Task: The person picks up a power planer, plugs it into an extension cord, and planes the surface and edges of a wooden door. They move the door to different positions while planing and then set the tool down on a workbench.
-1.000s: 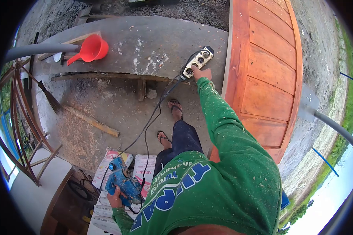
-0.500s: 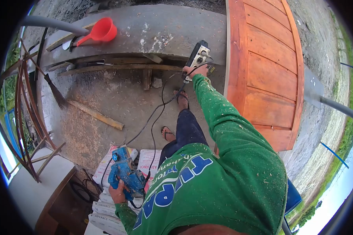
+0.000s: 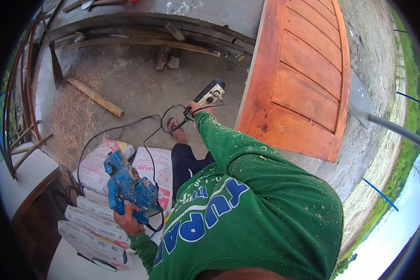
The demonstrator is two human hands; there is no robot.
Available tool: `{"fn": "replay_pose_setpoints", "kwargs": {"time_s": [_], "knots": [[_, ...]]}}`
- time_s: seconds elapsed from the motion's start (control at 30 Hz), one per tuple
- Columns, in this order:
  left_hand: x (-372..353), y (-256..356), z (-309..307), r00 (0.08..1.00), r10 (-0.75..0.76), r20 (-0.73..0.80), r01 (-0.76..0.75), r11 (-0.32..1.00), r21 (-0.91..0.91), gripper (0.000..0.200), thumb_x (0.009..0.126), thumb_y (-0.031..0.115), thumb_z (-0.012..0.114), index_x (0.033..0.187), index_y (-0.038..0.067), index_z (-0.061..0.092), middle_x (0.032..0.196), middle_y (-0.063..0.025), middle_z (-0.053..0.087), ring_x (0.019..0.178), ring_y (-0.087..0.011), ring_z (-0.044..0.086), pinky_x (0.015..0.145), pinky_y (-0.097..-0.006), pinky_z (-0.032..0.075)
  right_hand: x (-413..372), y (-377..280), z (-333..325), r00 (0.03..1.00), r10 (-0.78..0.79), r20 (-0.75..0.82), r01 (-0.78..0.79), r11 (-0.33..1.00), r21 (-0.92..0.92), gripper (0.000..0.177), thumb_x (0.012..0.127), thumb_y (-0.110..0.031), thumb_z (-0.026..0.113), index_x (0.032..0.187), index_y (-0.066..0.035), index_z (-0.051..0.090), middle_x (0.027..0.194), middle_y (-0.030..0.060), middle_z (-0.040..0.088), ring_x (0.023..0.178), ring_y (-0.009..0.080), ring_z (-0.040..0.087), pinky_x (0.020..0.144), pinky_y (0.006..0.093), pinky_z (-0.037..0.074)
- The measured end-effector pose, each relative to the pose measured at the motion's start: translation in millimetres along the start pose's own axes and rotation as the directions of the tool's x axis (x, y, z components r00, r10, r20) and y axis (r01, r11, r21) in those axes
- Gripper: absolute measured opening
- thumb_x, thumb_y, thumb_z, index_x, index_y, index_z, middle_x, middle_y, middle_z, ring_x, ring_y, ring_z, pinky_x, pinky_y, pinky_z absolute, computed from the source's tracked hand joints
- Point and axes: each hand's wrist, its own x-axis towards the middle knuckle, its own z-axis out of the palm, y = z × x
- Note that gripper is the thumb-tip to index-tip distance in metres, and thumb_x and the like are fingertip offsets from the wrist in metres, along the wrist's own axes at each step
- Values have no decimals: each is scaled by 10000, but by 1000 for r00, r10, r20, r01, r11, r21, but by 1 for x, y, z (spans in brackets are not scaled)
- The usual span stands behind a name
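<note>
My left hand [image 3: 129, 217] is closed round the handle of a blue electric planer [image 3: 131, 183], speckled with wood dust and held above the cement bags. In my right hand [image 3: 201, 108] is a power strip [image 3: 212, 95], gripped near its cord end. A plug sits in one of the strip's sockets. Dark cords [image 3: 108, 132] loop from around my right hand across toward the planer. My fingers on both things are partly hidden.
An orange-brown panelled wooden door [image 3: 308, 79] lies to the right. Stacked cement bags [image 3: 89, 233] stand at lower left. A wooden plank [image 3: 96, 97] lies on the floor among shavings. A broom [image 3: 56, 67] and leaning strips are at left; a concrete ledge [image 3: 219, 16] runs behind.
My right hand has brought the power strip closer to my body, away from the ledge. The planer stays in my left hand. The view has shifted, leaving the red dipper almost out of sight.
</note>
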Motion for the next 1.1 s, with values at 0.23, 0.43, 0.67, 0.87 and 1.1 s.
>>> {"fn": "replay_pose_setpoints", "kwargs": {"time_s": [0.23,0.43,0.67,0.87,1.1], "knots": [[-132,-31,11,998,-12,-62,12,1000,-3,315,881,132,583,1138,-27,496,626,-40,530,545,-109,484,546,-249,417,17,161,37,990,-97,102,68,964,257,743,622,-387,662,1150,57,387,1001,176,596,935,263,586,801,365,493],[-216,-68,20,997,-51,-50,50,999,-23,455,817,181,680,1155,-48,480,664,-44,545,588,-137,508,589,-273,439,87,290,13,877,-119,465,-249,716,652,507,727,-384,570,1114,-70,476,1043,116,582,1027,221,523,814,400,463],[-283,-188,32,996,-81,-43,77,993,-94,509,801,154,697,1194,-42,440,741,-48,564,640,-143,526,607,-279,439,232,440,-75,887,-155,435,-172,764,622,323,832,-394,480,1083,-208,561,1088,57,565,1112,189,465,825,444,427],[-336,-300,47,983,-175,-65,171,983,-64,527,803,217,704,1188,-47,460,737,-52,574,631,-129,518,583,-271,430,347,493,-166,926,152,345,-347,704,620,383,833,-470,504,1139,-240,515,1124,87,531,1055,271,476,810,491,412],[-388,-389,109,976,-121,-179,132,990,54,533,822,286,681,1183,-43,467,717,-40,556,620,-118,508,554,-260,416,478,551,-207,926,166,340,-357,682,639,445,842,-337,596,1234,-184,450,1288,109,427,1156,301,430,883,512,419]]}}
